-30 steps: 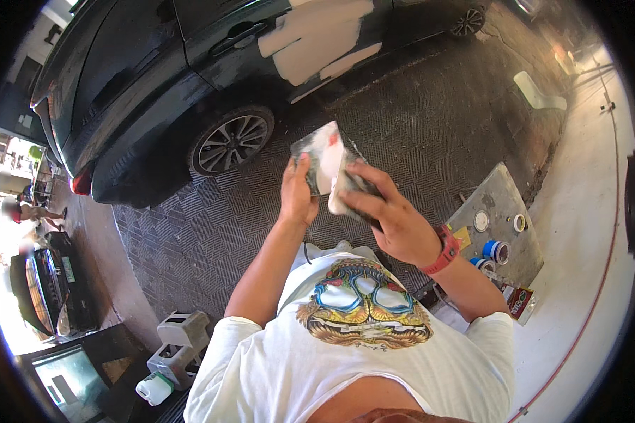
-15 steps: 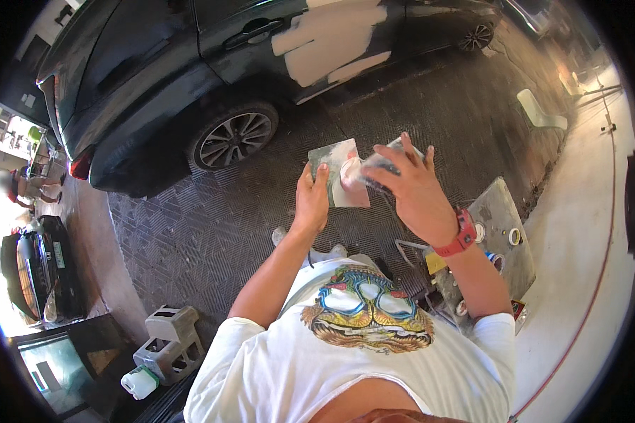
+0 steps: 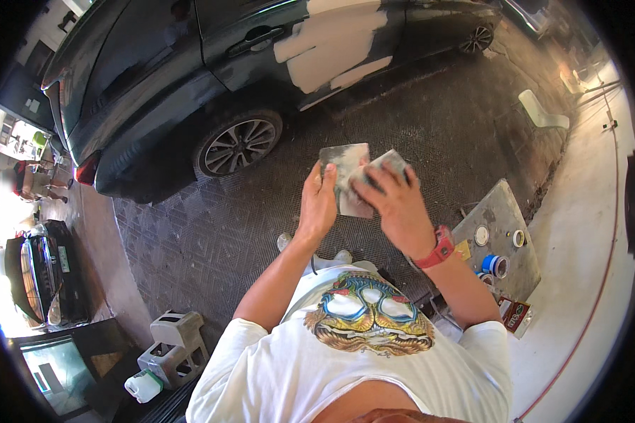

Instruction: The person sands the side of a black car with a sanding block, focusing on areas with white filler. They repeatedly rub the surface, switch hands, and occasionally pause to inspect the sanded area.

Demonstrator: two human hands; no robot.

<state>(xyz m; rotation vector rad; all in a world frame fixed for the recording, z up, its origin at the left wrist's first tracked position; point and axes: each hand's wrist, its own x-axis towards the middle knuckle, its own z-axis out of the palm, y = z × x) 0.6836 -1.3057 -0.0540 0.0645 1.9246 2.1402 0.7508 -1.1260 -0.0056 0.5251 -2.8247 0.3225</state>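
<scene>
My left hand (image 3: 319, 208) is closed on the left edge of a flat rectangular putty board (image 3: 343, 155), thumb on its upper face. Pale pinkish putty (image 3: 358, 207) is smeared over the board's lower part. In my right hand (image 3: 404, 215), fingers spread over its face, is a flat grey putty spreader (image 3: 390, 160). It is tilted and overlaps the board's right side, partly hiding the putty. Beyond both hands stands a dark car (image 3: 148, 92) with a broad beige putty patch (image 3: 335, 49) on its door.
At my right, a low worktable (image 3: 501, 204) carries tape rolls (image 3: 499, 266), a can lid (image 3: 481, 235) and a packet (image 3: 513, 315). A white chair-like piece (image 3: 540, 111) lies by the wall. Grey plastic steps (image 3: 176, 338) and a white jug (image 3: 143, 385) stand lower left. Another person (image 3: 39, 185) is far left.
My right hand and the spreader have moved left and down, further over the board. The board has shifted slightly right and down. The car appears slightly shifted in view.
</scene>
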